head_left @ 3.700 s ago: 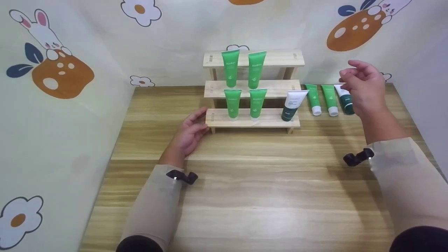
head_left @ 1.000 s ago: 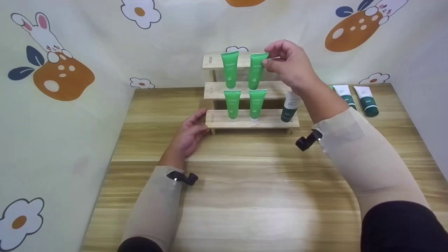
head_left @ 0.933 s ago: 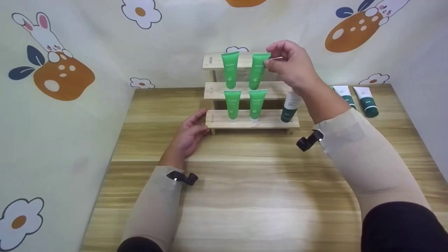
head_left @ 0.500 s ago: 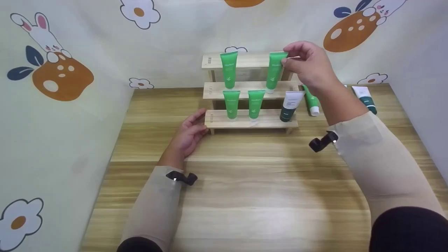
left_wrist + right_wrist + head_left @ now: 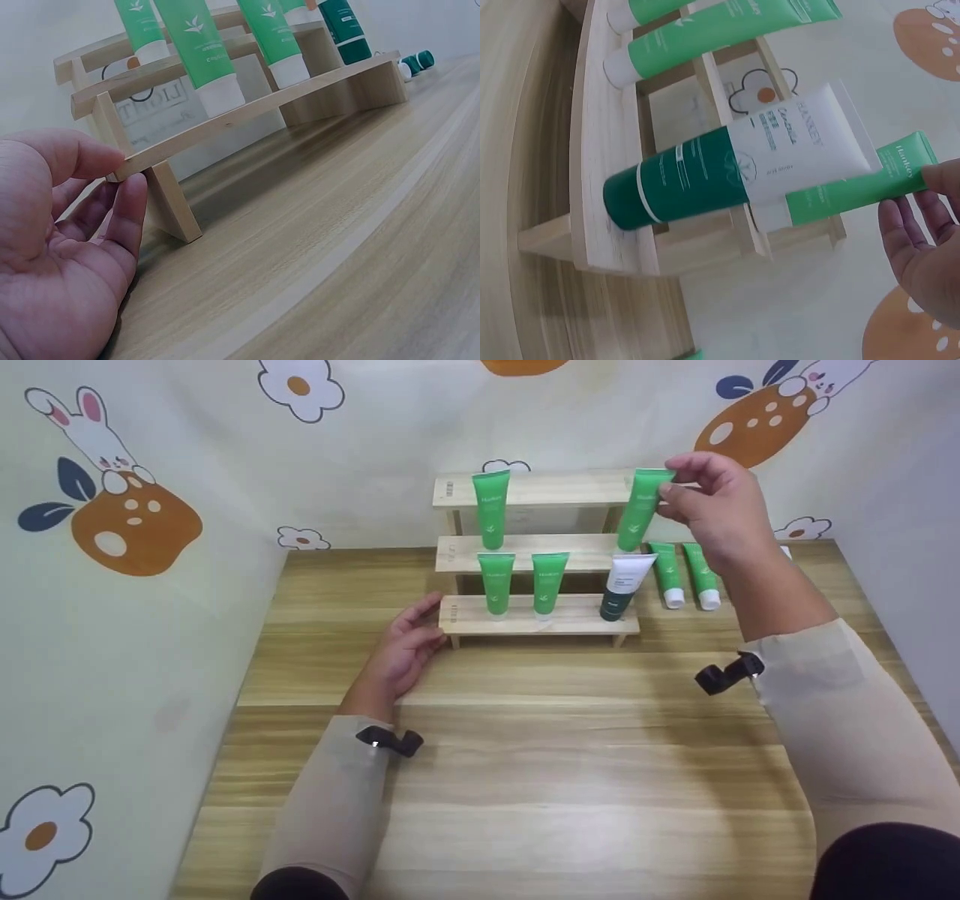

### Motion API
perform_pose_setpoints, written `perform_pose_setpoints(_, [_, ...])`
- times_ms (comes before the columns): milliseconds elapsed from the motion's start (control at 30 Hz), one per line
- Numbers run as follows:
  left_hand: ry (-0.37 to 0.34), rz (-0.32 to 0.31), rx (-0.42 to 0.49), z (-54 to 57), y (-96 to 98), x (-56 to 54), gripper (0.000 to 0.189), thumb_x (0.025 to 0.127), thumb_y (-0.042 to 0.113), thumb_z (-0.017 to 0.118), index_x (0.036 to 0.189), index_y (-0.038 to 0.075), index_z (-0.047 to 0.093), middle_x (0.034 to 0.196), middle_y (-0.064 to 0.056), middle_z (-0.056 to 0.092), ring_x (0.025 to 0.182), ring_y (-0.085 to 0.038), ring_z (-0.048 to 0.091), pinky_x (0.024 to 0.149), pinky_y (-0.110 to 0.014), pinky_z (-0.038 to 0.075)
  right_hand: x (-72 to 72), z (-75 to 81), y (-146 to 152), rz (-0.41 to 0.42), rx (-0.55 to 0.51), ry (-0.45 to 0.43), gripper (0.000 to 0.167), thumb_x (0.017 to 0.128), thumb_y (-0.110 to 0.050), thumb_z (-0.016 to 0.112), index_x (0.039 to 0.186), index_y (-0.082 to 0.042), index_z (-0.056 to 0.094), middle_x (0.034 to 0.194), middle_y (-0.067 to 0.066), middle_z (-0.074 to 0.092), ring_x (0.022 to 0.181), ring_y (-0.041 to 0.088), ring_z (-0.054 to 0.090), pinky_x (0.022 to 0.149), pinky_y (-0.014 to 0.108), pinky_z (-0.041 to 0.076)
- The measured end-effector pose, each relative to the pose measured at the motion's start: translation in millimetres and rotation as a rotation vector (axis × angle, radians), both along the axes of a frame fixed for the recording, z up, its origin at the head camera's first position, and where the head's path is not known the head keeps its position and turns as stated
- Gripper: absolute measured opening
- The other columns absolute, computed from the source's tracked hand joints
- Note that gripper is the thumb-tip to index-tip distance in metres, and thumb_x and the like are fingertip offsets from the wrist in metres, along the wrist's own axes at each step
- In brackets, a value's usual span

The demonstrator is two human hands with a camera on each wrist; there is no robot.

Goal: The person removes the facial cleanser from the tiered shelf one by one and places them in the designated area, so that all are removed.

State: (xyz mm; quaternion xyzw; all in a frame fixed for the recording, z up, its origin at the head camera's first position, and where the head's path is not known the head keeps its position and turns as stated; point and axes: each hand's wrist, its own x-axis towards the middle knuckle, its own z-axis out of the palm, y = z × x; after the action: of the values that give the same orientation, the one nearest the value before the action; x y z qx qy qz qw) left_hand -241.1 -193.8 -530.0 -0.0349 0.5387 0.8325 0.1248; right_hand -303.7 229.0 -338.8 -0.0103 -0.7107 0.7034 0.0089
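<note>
At the left, the left hand (image 5: 403,651) has thumb and finger pinched on the end of the wooden stand's (image 5: 566,489) lowest tier (image 5: 577,616); that looks like a useful brace, best kept light so the stand does not shift. Toward the right, a green tube (image 5: 643,506) is poised at the right end of the middle tier (image 5: 562,553), leaning with its top to the right. The right hand (image 5: 724,510) has a closed grip on its upper right edge, between thumb and fingers. Whether its white cap is resting on the wood I cannot tell. To do this well, I would straighten the tube, bring the cap flat onto the plank, clear of the edge, and only then loosen the fingers, drawing them off to the right. Around it, again from the left: another green tube (image 5: 492,510) stands on the middle tier, and two shorter-looking ones (image 5: 549,583) stand on the lowest. The main obstacle is the white-and-dark-green tube (image 5: 624,587) at the lowest tier's right end: it leans right, its top hiding the held tube's foot, and a low wrist could knock it. Farther right, two green tubes (image 5: 702,576) lie on the desk (image 5: 525,772), near the forearm.
</note>
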Motion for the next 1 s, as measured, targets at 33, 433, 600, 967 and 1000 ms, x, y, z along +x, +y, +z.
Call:
perform_pose_setpoints(33, [-0.001,0.0,0.0,-0.1,0.0,-0.1,0.069,0.097,-0.012,0.056,0.162,0.008,0.044,0.168,-0.007,0.041,0.118,-0.015,0.062,0.097,-0.025,0.057,0.9,-0.1,2.8,-0.01,-0.008,-0.004,0.034,0.097,-0.014,0.077,0.13,-0.011,0.071,0.118,0.004,0.065,0.11,0.019,0.07,0.091,0.022,0.064])
perform_pose_setpoints(433, [0.012,0.0,0.017,-2.2,-0.8,-1.0,0.068,0.098,-0.013,0.055,0.162,0.007,0.043,0.162,-0.004,0.045,0.123,-0.014,0.059,0.095,-0.024,0.057,13.6,-13.5,33.1,-0.087,-0.154,0.041,0.038,0.094,-0.012,0.081,0.129,-0.008,0.07,0.117,0.006,0.065,0.106,0.021,0.07,0.088,0.024,0.065])
perform_pose_setpoints(600, [0.015,0.0,0.032,-1.8,-1.0,0.0,0.069,0.097,-0.014,0.054,0.163,0.006,0.042,0.161,-0.004,0.046,0.122,-0.015,0.06,0.095,-0.024,0.058,19.6,-29.7,40.6,-0.094,-0.152,0.025,0.039,0.094,-0.014,0.081,0.131,-0.008,0.07,0.117,0.005,0.064,0.107,0.02,0.066,0.086,0.022,0.065])
perform_pose_setpoints(967, [0.007,0.006,0.015,-2.4,-0.7,-2.0,0.068,0.096,-0.013,0.057,0.16,0.009,0.048,0.165,-0.005,0.045,0.126,-0.018,0.06,0.097,-0.025,0.058,31.6,-84.2,48.0,-0.051,-0.124,-0.023,0.036,0.098,-0.016,0.077,0.133,-0.009,0.069,0.116,0.003,0.061,0.105,0.018,0.061,0.085,0.021,0.062])
perform_pose_setpoints(1000, [0.004,0.01,0.014,-2.3,-0.7,-1.9,0.068,0.096,-0.013,0.058,0.159,0.009,0.049,0.164,-0.005,0.046,0.126,-0.018,0.06,0.096,-0.025,0.058,32.7,-88.7,48.6,-0.049,-0.125,-0.028,0.037,0.098,-0.016,0.077,0.133,-0.01,0.069,0.116,0.003,0.062,0.104,0.018,0.062,0.084,0.02,0.062])
